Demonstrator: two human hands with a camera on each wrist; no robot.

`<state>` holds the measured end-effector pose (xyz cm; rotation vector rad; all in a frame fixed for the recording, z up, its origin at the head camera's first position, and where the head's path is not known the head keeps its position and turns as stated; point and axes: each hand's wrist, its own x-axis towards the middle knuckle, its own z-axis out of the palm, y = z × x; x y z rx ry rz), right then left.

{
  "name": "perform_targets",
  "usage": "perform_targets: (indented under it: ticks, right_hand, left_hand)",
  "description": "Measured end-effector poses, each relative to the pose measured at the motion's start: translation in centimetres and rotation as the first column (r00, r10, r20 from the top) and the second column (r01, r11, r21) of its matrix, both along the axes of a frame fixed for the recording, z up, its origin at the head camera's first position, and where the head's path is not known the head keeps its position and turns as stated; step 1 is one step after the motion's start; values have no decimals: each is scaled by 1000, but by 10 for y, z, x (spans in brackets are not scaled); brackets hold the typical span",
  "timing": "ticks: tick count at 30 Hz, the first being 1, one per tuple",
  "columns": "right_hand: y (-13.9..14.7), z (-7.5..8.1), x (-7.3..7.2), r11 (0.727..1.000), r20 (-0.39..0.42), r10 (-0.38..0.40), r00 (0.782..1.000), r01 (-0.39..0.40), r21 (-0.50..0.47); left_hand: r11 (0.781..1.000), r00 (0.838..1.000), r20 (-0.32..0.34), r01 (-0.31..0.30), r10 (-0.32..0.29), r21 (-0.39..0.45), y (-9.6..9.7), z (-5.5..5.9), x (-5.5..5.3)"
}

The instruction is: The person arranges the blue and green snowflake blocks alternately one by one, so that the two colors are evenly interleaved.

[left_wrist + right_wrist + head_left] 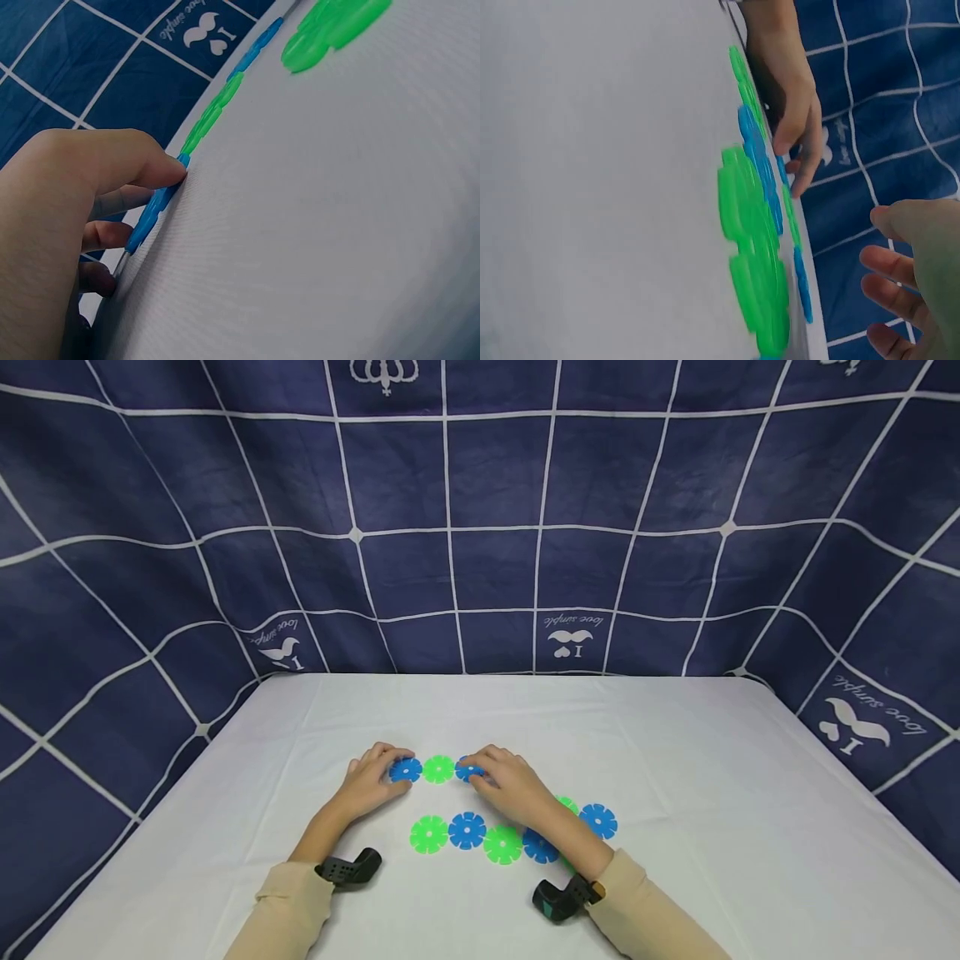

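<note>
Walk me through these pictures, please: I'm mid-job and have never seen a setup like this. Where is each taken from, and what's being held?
There's no machine here, just a person's two bare hands. The wide picture comes from a camera on the head, looking forward and down. The other two come from the black cameras on the left wrist and right wrist.

On the white table lie flat, notched discs. A short row runs left blue disc, green disc, right blue disc. Nearer the person is a longer, bent line of green and blue discs, partly hidden by the right arm.

The left hand holds the left blue disc between thumb and fingers. The right hand is open at the right blue disc, not gripping it.
</note>
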<state>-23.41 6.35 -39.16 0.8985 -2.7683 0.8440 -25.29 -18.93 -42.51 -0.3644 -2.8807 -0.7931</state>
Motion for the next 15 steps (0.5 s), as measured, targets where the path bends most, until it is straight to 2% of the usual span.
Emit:
perform_targets:
  ticks: [3, 8, 15]
  right_hand:
    - [-6, 2, 6, 999, -6, 39, 999, -39, 29]
    - [-15, 1, 16, 994, 32, 98, 995, -99, 49]
    - [-24, -7, 26, 986, 72, 141, 987, -147, 78]
  left_hand:
    - [1000, 1000, 3, -4, 4, -3, 0, 0, 0]
    - [1000, 1000, 9, -1, 1, -11, 0, 2, 0]
    - [1000, 1000, -4, 7, -7, -7, -1, 0, 0]
